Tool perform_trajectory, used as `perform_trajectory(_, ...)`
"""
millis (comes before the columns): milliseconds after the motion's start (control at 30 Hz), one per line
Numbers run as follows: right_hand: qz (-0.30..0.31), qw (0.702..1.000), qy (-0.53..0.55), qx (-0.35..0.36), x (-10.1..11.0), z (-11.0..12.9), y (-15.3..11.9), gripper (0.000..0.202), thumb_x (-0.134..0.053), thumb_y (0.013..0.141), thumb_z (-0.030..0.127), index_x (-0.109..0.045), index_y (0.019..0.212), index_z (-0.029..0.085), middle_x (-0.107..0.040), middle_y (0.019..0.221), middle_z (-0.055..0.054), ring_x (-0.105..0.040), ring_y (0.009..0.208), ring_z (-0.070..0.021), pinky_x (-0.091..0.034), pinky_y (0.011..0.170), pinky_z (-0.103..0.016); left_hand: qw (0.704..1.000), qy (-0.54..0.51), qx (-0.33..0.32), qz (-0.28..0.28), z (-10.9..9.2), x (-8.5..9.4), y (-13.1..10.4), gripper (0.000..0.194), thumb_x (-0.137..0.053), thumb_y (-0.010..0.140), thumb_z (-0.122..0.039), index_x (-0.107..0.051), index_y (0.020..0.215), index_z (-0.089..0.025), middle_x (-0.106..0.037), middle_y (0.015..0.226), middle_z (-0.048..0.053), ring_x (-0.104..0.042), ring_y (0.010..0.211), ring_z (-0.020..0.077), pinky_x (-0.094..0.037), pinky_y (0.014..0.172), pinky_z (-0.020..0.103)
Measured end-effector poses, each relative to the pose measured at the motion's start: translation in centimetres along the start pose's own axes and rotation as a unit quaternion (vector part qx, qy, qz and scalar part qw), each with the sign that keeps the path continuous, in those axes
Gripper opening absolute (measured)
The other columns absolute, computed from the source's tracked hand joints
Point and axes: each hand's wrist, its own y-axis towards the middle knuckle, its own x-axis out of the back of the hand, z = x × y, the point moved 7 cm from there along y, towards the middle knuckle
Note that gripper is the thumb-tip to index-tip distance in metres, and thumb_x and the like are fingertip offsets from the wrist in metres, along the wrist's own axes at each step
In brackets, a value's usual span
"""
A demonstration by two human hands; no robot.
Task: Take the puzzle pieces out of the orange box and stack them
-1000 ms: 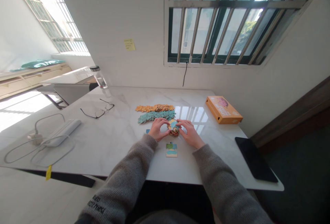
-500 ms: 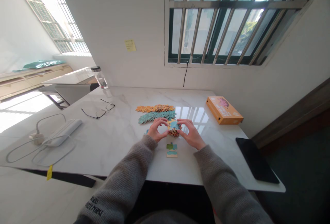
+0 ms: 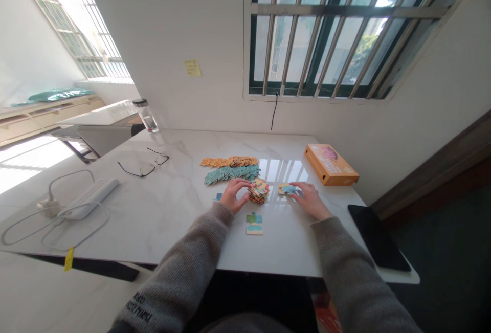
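A stack of colourful puzzle pieces (image 3: 259, 191) stands near the middle of the white table. My left hand (image 3: 235, 196) curves against the stack's left side, thumb and fingertips at its edge. To the right of the stack, my right hand (image 3: 310, 199) holds a blue and yellow puzzle piece (image 3: 287, 189) by its right side, low over the table. Closer to me lie joined green, blue and cream pieces (image 3: 254, 223). A blue piece (image 3: 219, 197) shows partly beside my left hand. Behind are rows of teal pieces (image 3: 232, 173) and orange pieces (image 3: 230, 161).
An orange box (image 3: 331, 164) sits at the back right, with a black tablet (image 3: 378, 238) by the right edge. Glasses (image 3: 148, 167), a bottle (image 3: 146, 116) and a white power strip (image 3: 91, 198) with looped cable are on the left.
My right hand has moved right from above the stack, taking the blue and yellow piece with it. The stack's top is now uncovered. My left hand has stayed beside it.
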Motion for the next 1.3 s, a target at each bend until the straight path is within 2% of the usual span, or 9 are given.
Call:
perform_trajectory(167, 0.046, 0.996, -0.073, -0.015, -1.1, -0.2, -0.7, 0.027, -0.057, 0.088, 0.031, -0.069, 0.112, 0.029, -0.062, 0.120, -0.008, -0.054, 0.112, -0.0295, -0.040, 0.093, -0.046, 1.000, 0.016, -0.015, 0.015, -0.1, -0.6, -0.2, 0.021, -0.059, 0.085, -0.017, -0.068, 0.103, -0.021, -0.065, 0.109, 0.009, -0.059, 0.105, 0.0239, -0.048, 0.097, 0.046)
perform_trajectory(333, -0.009, 0.995, -0.100, 0.001, -1.2, 0.9, -0.6, 0.026, -0.058, 0.085, 0.026, -0.068, 0.109, 0.026, -0.055, 0.131, -0.010, -0.050, 0.119, -0.0321, -0.040, 0.094, -0.048, 1.000, 0.024, -0.010, 0.014, 0.1, -0.5, -0.3, 0.022, -0.057, 0.085, -0.015, -0.067, 0.104, -0.021, -0.065, 0.109, 0.009, -0.058, 0.105, 0.0236, -0.049, 0.097, 0.045)
perform_trajectory(467, -0.088, 0.994, -0.018, 0.060, -1.0, 5.1, -0.5, 0.027, -0.054, 0.089, 0.027, -0.062, 0.114, 0.022, -0.059, 0.121, -0.011, -0.053, 0.114, -0.0289, -0.040, 0.097, -0.046, 0.999, 0.030, -0.013, 0.007, 0.2, -0.5, -0.2, 0.022, -0.057, 0.086, -0.016, -0.067, 0.105, -0.021, -0.065, 0.109, 0.009, -0.058, 0.105, 0.0235, -0.049, 0.097, 0.045)
perform_trajectory(567, -0.101, 0.987, 0.051, 0.117, -1.8, 9.0, -0.5, 0.025, -0.054, 0.092, 0.030, -0.060, 0.114, 0.022, -0.060, 0.116, -0.009, -0.054, 0.111, -0.0263, -0.042, 0.097, -0.042, 0.999, 0.036, -0.017, 0.011, 0.2, -0.6, -0.2, 0.023, -0.057, 0.086, -0.017, -0.067, 0.106, -0.021, -0.065, 0.110, 0.009, -0.058, 0.105, 0.0237, -0.049, 0.097, 0.045)
perform_trajectory(667, -0.099, 0.985, 0.061, 0.128, -2.8, 11.2, -0.4, 0.028, -0.060, 0.089, 0.032, -0.061, 0.116, 0.022, -0.058, 0.116, -0.010, -0.053, 0.111, -0.0271, -0.042, 0.099, -0.043, 0.999, 0.042, -0.020, 0.014, 0.3, -0.7, -0.3, 0.022, -0.058, 0.086, -0.017, -0.066, 0.107, -0.021, -0.065, 0.110, 0.009, -0.059, 0.105, 0.0239, -0.048, 0.097, 0.046)
perform_trajectory(833, -0.078, 0.988, 0.052, 0.119, -3.9, 11.2, -0.1, 0.024, -0.064, 0.088, 0.031, -0.064, 0.111, 0.022, -0.059, 0.108, -0.009, -0.054, 0.105, -0.0279, -0.044, 0.096, -0.045, 0.999, 0.039, -0.018, 0.016, 0.5, -0.8, -0.3, 0.022, -0.057, 0.087, -0.017, -0.066, 0.107, -0.021, -0.065, 0.110, 0.009, -0.059, 0.105, 0.0236, -0.048, 0.097, 0.046)
perform_trajectory(967, -0.087, 0.986, 0.066, 0.127, -3.4, 10.9, -0.1, 0.026, -0.061, 0.091, 0.029, -0.063, 0.116, 0.023, -0.061, 0.112, -0.009, -0.054, 0.106, -0.0278, -0.045, 0.096, -0.045, 0.999, 0.036, -0.015, 0.009, 0.5, -0.6, -0.3, 0.025, -0.058, 0.086, -0.017, -0.065, 0.110, -0.021, -0.064, 0.109, 0.009, -0.058, 0.105, 0.0237, -0.049, 0.097, 0.046)
perform_trajectory(1167, -0.085, 0.974, 0.099, 0.185, -2.3, 11.9, -1.0, 0.036, -0.059, 0.093, 0.029, -0.056, 0.129, 0.026, -0.063, 0.125, -0.007, -0.052, 0.115, -0.0263, -0.044, 0.101, -0.044, 1.000, 0.021, -0.004, 0.009, 0.0, 0.0, -0.1, 0.050, -0.066, 0.080, -0.019, -0.054, 0.129, -0.023, -0.057, 0.132, 0.011, -0.052, 0.122, 0.0274, -0.047, 0.102, 0.049)
perform_trajectory(1300, -0.067, 0.972, 0.110, 0.196, -2.2, 12.2, -1.4, 0.037, -0.059, 0.093, 0.028, -0.056, 0.130, 0.028, -0.064, 0.126, -0.006, -0.053, 0.117, -0.0261, -0.044, 0.102, -0.045, 0.999, 0.015, -0.040, 0.027, -0.8, -0.2, -0.1, 0.040, -0.067, 0.080, -0.020, -0.061, 0.119, -0.023, -0.063, 0.122, 0.009, -0.056, 0.116, 0.0263, -0.046, 0.103, 0.050)
